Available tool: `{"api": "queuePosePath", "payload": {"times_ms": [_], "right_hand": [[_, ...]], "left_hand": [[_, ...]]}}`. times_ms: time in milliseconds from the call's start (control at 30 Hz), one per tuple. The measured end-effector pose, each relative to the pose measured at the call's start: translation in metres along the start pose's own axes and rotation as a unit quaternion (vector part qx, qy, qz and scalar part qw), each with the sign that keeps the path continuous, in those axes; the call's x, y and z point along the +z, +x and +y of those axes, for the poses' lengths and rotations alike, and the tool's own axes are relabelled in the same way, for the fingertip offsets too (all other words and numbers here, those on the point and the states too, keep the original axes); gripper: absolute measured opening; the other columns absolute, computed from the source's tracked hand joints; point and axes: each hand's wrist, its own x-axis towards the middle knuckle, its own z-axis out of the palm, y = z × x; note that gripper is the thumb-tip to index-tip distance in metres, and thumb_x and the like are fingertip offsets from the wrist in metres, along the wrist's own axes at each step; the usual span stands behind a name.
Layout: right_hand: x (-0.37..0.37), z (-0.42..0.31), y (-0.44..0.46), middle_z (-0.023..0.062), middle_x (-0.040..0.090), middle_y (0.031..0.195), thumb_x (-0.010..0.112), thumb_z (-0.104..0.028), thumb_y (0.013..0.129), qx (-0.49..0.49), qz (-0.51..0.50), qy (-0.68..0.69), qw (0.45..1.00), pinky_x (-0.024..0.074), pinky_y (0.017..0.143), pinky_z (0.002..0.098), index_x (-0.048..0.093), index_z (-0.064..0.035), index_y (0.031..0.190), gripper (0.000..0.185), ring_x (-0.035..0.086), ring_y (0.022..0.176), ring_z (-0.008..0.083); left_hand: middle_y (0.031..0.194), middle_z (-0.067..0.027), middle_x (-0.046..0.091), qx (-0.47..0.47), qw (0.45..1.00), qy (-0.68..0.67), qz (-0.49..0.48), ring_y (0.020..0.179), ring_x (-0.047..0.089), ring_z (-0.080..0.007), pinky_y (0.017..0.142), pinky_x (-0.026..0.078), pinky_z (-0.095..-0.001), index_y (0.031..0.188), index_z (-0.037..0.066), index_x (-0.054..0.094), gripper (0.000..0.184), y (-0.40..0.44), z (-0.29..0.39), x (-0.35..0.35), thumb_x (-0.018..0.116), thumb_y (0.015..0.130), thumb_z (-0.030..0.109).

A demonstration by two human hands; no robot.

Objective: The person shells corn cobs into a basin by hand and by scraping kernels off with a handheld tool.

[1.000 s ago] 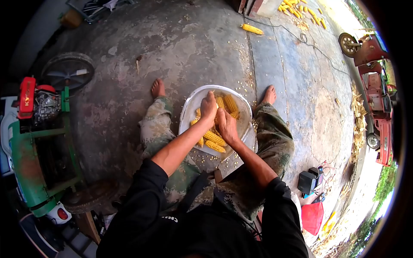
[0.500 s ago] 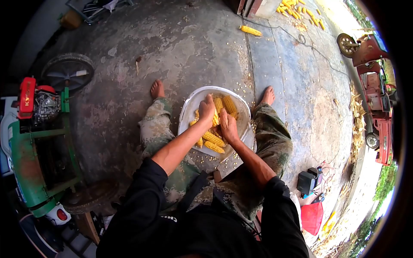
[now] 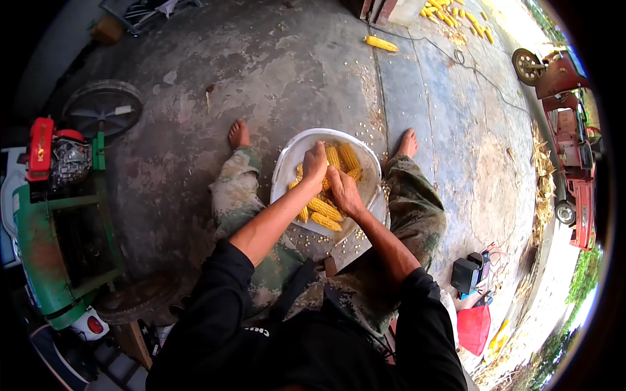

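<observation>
Obstacles beside tub [image 3: 287, 159]: 2 legs [image 3: 238, 192]

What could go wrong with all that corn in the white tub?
Loose kernels lie on the floor around the white tub, so more might land there. The bare right foot could step on some. The right hand is close against the left hand, so it might slip and bump it.

The single head-worn camera faces forward and steeply down, near above the white, rounded basin [image 3: 289, 163]; its wide, curved field spans the rough grey concrete floor [image 3: 176, 156].
</observation>
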Motion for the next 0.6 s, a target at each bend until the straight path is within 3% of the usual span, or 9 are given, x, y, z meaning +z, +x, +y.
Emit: {"api": "queuePosePath", "payload": {"times_ms": [33, 67, 100, 233, 333, 433, 500, 533, 600], "right_hand": [[0.001, 0.015, 0.004, 0.0122, 0.054, 0.064, 0.04, -0.047, 0.103, 0.0, 0.0, 0.0, 1.0, 0.0402, 0.052, 0.0379, 0.057, 0.0029, 0.093, 0.053, 0.052, 0.058, 0.0197], [0.003, 0.037, 0.012, 0.016, 0.055, 0.066, 0.041, -0.043, 0.102, -0.159, 0.064, -0.127, 0.977, 0.0408, 0.053, 0.04, 0.056, 0.0024, 0.091, 0.049, 0.054, 0.06, 0.0237], [0.004, 0.04, 0.014, 0.0198, 0.056, 0.068, 0.042, -0.039, 0.102, -0.312, 0.124, -0.248, 0.909, 0.0415, 0.054, 0.0421, 0.055, 0.002, 0.089, 0.045, 0.055, 0.061, 0.0277], [-0.003, 0.037, 0.013, 0.0258, 0.058, 0.078, 0.046, -0.029, 0.099, -0.18, 0.088, -0.116, 0.973, 0.0433, 0.057, 0.0459, 0.052, 0.0014, 0.09, 0.032, 0.057, 0.066, 0.0364], [-0.01, 0.026, 0.018, 0.027, 0.059, 0.087, 0.049, -0.023, 0.098, -0.084, 0.061, -0.092, 0.99, 0.0466, 0.062, 0.0453, 0.055, 0.0017, 0.102, 0.026, 0.061, 0.072, 0.0381], [-0.016, 0.014, 0.018, 0.0228, 0.063, 0.096, 0.048, -0.023, 0.101, -0.091, 0.092, -0.117, 0.985, 0.0516, 0.068, 0.0395, 0.056, 0.0025, 0.117, 0.031, 0.065, 0.08, 0.0308], [-0.019, 0.004, 0.015, 0.0157, 0.066, 0.106, 0.045, -0.026, 0.103, -0.023, 0.066, 0.084, 0.994, 0.0545, 0.075, 0.034, 0.055, 0.0011, 0.13, 0.039, 0.066, 0.089, 0.0247], [-0.021, 0.0, 0.013, 0.0119, 0.065, 0.112, 0.045, -0.026, 0.104, -0.04, 0.059, 0.102, 0.992, 0.0556, 0.077, 0.0315, 0.054, -0.0003, 0.133, 0.041, 0.064, 0.092, 0.0211], [-0.023, -0.003, 0.014, 0.0138, 0.064, 0.111, 0.045, -0.026, 0.103, -0.064, 0.061, 0.076, 0.993, 0.0574, 0.074, 0.033, 0.055, -0.0001, 0.132, 0.04, 0.066, 0.09, 0.0213]], "left_hand": [[0.111, -0.0156, 0.059, 0.0, 1.0, 0.0, 0.0, 0.105, 0.056, -0.025, 0.085, 0.047, -0.041, 0.119, -0.006, 0.055, 0.064, -0.001, 0.0, 0.0, 0.044, 0.099, 0.054], [0.111, -0.0196, 0.061, -0.002, 1.0, 0.001, -0.004, 0.104, 0.059, -0.0281, 0.086, 0.047, -0.0407, 0.118, -0.009, 0.055, 0.065, -0.002, 0.0, -0.001, 0.044, 0.099, 0.052], [0.111, -0.0236, 0.063, -0.003, 1.0, 0.002, -0.008, 0.104, 0.061, -0.0313, 0.087, 0.048, -0.0405, 0.116, -0.012, 0.055, 0.065, -0.001, -0.002, 0.0, 0.044, 0.098, 0.05], [0.11, -0.0216, 0.063, -0.009, 0.996, -0.06, -0.064, 0.103, 0.062, -0.0277, 0.084, 0.049, -0.0389, 0.118, -0.011, 0.055, 0.065, 0.004, -0.007, 0.0, 0.044, 0.099, 0.05], [0.109, -0.0191, 0.063, -0.075, 0.988, -0.114, -0.077, 0.099, 0.062, -0.0248, 0.081, 0.05, -0.0383, 0.118, -0.01, 0.056, 0.064, 0.009, -0.009, -0.001, 0.043, 0.099, 0.05], [0.109, -0.0169, 0.063, -0.059, 0.99, -0.09, -0.094, 0.098, 0.062, -0.0242, 0.081, 0.049, -0.0385, 0.12, -0.009, 0.056, 0.064, 0.009, -0.011, -0.001, 0.043, 0.1, 0.05], [0.11, -0.0166, 0.062, -0.038, 0.99, -0.109, -0.084, 0.098, 0.062, -0.0241, 0.081, 0.049, -0.0377, 0.121, -0.009, 0.055, 0.065, 0.014, -0.011, -0.003, 0.043, 0.1, 0.051], [0.111, -0.0171, 0.062, -0.044, 0.986, -0.12, -0.104, 0.101, 0.061, -0.0241, 0.082, 0.049, -0.0376, 0.122, -0.009, 0.054, 0.064, 0.017, -0.011, -0.006, 0.043, 0.1, 0.05], [0.111, -0.0172, 0.062, -0.041, 0.988, -0.125, -0.085, 0.1, 0.061, -0.0241, 0.082, 0.05, -0.0374, 0.122, -0.009, 0.054, 0.063, 0.019, -0.012, -0.005, 0.043, 0.101, 0.049]]}}
